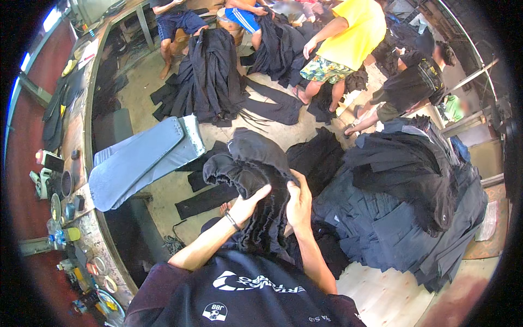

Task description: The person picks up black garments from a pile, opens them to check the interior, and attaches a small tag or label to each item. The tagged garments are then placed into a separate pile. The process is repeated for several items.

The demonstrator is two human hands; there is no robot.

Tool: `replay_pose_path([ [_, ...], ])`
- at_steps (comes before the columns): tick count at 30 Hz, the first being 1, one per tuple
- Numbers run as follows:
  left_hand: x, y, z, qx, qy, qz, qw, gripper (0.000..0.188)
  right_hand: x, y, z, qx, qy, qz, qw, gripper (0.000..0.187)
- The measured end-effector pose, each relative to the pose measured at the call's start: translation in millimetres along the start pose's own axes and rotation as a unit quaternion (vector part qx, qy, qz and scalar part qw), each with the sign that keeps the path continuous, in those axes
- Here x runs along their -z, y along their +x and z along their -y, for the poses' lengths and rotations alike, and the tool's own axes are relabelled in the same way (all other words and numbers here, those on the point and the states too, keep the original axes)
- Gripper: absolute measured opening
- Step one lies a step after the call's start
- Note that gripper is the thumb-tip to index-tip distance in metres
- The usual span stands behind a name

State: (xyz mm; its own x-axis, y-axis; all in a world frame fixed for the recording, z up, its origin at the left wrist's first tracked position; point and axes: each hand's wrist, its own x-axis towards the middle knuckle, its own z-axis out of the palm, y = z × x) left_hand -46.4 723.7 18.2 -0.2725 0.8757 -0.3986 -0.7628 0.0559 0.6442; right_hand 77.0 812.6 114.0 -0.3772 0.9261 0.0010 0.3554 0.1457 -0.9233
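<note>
A black garment (256,161) hangs bunched in front of my chest, its folded upper part flopping away from me and its raw inner edges running down toward my lap. My left hand (246,209) is closed on the cloth at the near left side, thumb on top. On the other side my right hand (299,203) grips the same garment with the thumb up. Loose black cloth (313,158) lies beyond my right hand on the floor. What kind of garment it is I cannot tell.
At right rises a big heap of dark garments (376,218). A padded blue-grey board (136,158) juts from the left beside a cluttered bench (81,218). Ahead are piled black trousers (204,82) and several people, one in a yellow shirt (359,24).
</note>
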Motion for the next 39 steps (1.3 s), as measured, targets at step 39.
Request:
replay_pose_path([
  [39,22,91,1,-0.084,0.035,0.018,0.996,0.039,-65,-15,72,0.084,-0.023,0.021,0.996,0.083],
])
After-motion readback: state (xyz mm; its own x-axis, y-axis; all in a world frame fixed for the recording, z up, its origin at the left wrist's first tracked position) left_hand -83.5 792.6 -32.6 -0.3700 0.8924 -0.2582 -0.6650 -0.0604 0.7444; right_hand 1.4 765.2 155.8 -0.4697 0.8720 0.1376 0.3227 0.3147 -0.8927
